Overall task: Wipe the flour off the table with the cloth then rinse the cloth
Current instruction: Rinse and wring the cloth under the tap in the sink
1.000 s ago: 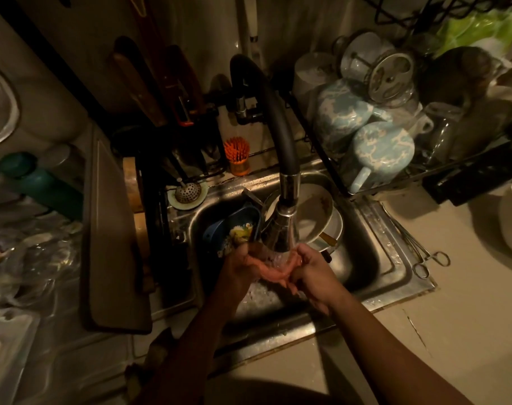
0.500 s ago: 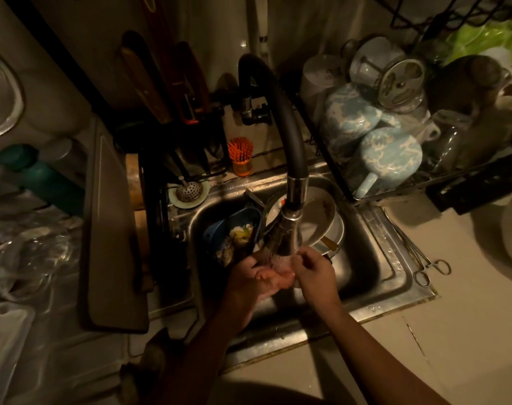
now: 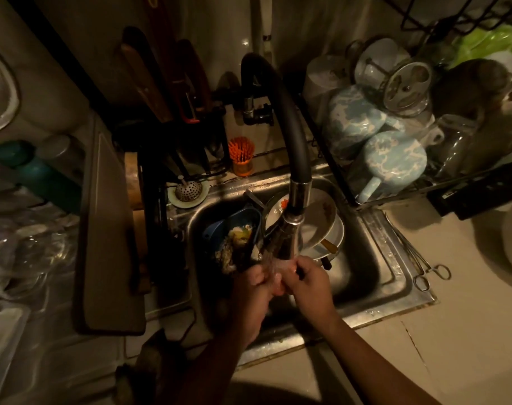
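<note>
Both of my hands are together over the steel sink (image 3: pixel 374 276), under the water that runs from the black faucet (image 3: pixel 295 159). My left hand (image 3: pixel 253 293) and my right hand (image 3: pixel 308 283) press against each other, fingers curled, with wet fingertips showing between them. I see no cloth in either hand. A dark crumpled cloth-like thing (image 3: pixel 151 368) lies on the counter edge at the lower left, apart from both hands. The dim light hides its detail.
The sink holds a blue tub with scraps (image 3: pixel 240 229) and stacked plates (image 3: pixel 322 223). A dish rack with blue mugs (image 3: pixel 392 162) stands at the right. Scissors (image 3: pixel 430 273) lie on the sink's right rim, and a cutting board (image 3: pixel 108 238) lies to the left.
My left palm lay open under the water a second ago. Both hands have since closed together and moved a little toward me, and the view shifted slightly.
</note>
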